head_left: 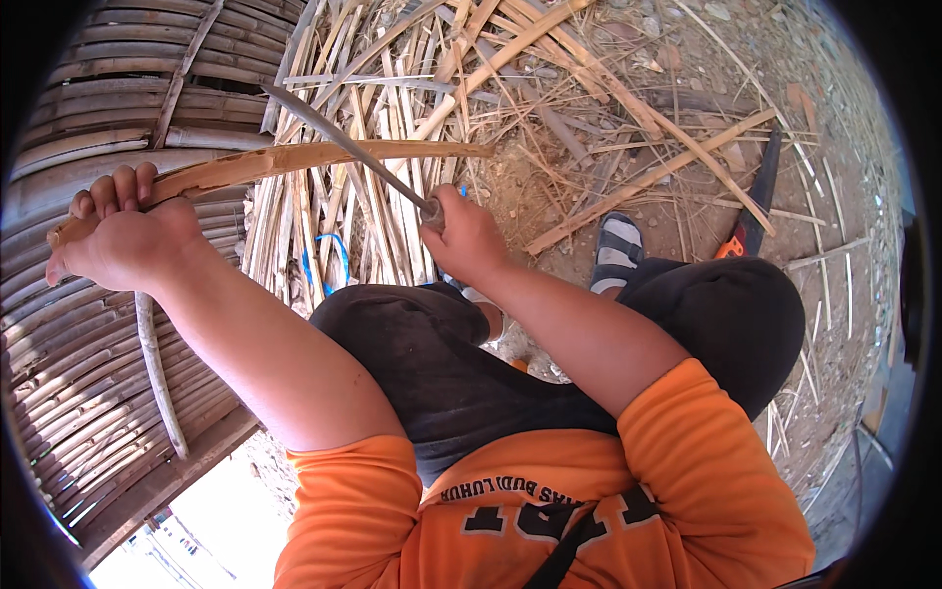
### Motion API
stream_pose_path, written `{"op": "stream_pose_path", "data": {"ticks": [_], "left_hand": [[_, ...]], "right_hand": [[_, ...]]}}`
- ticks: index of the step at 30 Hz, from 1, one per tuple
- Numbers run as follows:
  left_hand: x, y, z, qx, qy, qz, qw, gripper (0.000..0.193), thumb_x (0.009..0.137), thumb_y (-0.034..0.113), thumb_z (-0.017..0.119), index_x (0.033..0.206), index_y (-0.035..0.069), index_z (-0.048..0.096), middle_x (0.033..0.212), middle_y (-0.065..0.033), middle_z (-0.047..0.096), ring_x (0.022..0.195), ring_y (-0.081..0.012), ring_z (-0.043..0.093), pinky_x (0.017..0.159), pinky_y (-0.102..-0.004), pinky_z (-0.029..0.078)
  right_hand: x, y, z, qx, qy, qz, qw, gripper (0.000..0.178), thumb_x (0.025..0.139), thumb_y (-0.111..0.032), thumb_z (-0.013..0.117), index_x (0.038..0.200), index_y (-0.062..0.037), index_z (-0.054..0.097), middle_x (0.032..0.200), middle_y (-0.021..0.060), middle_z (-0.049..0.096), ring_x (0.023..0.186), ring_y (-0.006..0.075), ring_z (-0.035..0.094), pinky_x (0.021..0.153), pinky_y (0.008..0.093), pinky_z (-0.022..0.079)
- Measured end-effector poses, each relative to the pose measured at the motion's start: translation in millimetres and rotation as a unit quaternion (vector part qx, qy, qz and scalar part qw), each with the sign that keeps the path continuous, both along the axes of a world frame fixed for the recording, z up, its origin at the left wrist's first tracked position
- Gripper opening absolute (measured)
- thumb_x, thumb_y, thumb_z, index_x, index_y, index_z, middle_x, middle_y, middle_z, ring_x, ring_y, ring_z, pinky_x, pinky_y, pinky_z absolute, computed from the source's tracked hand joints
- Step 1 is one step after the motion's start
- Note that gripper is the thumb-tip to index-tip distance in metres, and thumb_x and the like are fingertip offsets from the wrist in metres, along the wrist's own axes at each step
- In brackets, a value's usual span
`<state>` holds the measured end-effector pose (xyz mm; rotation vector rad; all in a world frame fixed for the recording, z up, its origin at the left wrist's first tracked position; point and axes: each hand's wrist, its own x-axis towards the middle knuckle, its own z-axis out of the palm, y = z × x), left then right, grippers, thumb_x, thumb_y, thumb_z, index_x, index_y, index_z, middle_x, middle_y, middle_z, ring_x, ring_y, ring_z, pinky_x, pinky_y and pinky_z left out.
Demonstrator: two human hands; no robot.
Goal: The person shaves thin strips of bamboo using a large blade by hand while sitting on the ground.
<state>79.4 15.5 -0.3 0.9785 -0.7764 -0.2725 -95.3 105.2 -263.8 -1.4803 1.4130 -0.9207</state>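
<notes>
head fisheye, close above lap [461,388], faces down

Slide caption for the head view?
Left hand holding a bamboo strip, right hand a long blade crossing it in view.

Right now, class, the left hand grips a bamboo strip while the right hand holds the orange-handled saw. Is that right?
Not quite: the head view shows the right hand holding a long-bladed knife, not the orange-handled saw, which lies on the ground. The left hand does grip a bamboo strip.
</notes>
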Motion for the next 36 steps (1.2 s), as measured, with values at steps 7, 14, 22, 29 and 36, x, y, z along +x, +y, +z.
{"op": "stream_pose_path", "data": {"ticks": [7,14,22,29,36], "left_hand": [[-1.4,0.5,-2.5,0.001,0.021,0.040,0.999,0.067,0.101,0.071,0.010,0.080,0.012,0.035,0.066,-0.0018,0.032,0.057,-0.0166,0.024,0.052,-0.0292,0.025],[-12.1,-3.9,3.3,-0.005,0.001,0.020,1.000,0.065,0.102,0.068,0.011,0.080,0.011,0.034,0.067,-0.0023,0.031,0.058,-0.0168,0.022,0.052,-0.0292,0.025],[-6.3,-2.7,-1.2,-0.001,-0.002,0.016,1.000,0.064,0.102,0.067,0.011,0.080,0.011,0.034,0.067,-0.0025,0.031,0.058,-0.0171,0.022,0.052,-0.0297,0.025],[-4.3,-5.4,-1.8,-0.003,0.045,0.056,0.997,0.064,0.102,0.067,0.013,0.081,0.011,0.034,0.067,-0.0025,0.031,0.059,-0.0174,0.021,0.052,-0.0303,0.025],[-13.6,-3.8,3.0,-0.005,0.016,0.040,0.999,0.064,0.102,0.067,0.014,0.080,0.011,0.035,0.067,-0.0021,0.031,0.058,-0.0166,0.023,0.051,-0.0291,0.025]], "right_hand": [[-78.2,11.1,-119.3,0.229,0.217,0.006,0.949,0.041,0.082,-0.016,0.067,0.116,0.0052,0.059,0.103,0.0297,0.069,0.101,0.0434,0.068,0.089,0.0499,0.054],[-24.8,17.5,-102.9,0.272,0.025,-0.099,0.957,0.042,0.081,-0.020,0.067,0.115,0.0026,0.061,0.109,0.0299,0.068,0.107,0.0429,0.066,0.091,0.0477,0.053],[7.9,-3.7,1.9,0.008,-0.054,0.009,0.998,0.033,0.083,-0.018,0.067,0.109,-0.0011,0.056,0.095,0.0238,0.069,0.090,0.0445,0.067,0.079,0.0505,0.053],[-76.9,38.4,-154.5,0.295,0.210,-0.038,0.931,0.044,0.082,-0.021,0.071,0.117,0.0025,0.060,0.109,0.0274,0.069,0.106,0.0430,0.067,0.092,0.0474,0.054],[-54.7,18.8,-112.5,0.235,0.141,-0.068,0.959,0.046,0.084,-0.019,0.068,0.121,0.0067,0.056,0.108,0.0316,0.068,0.106,0.0452,0.066,0.093,0.0482,0.053]]}}
